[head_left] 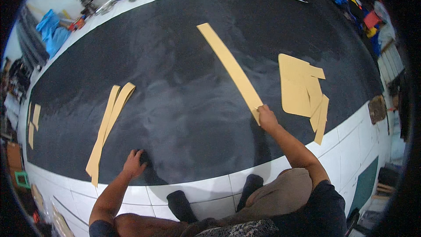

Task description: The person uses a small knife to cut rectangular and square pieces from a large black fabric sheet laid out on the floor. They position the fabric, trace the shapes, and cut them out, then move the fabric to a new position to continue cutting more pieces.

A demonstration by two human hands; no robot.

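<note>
A wide sheet of black material (pixel 175 105) covers the floor before me. My right hand (pixel 266 117) is closed on the near end of a long, straight tan strip (pixel 232 68), which looks like card and slants away to the far left. Down at the sheet's near edge, my left hand (pixel 134 164) touches the black surface with its fingers apart, and nothing shows in it. To its left lie long tan strips (pixel 107 125), crossing each other, one of them curled over at the far end.
Right of my right hand sits a stack of tan pattern pieces (pixel 296 85), one large with rounded corners. Small tan pieces (pixel 37 116) lie at the far left. White floor tiles (pixel 215 193) border the sheet. Blue plastic (pixel 52 33) and mixed clutter line the back.
</note>
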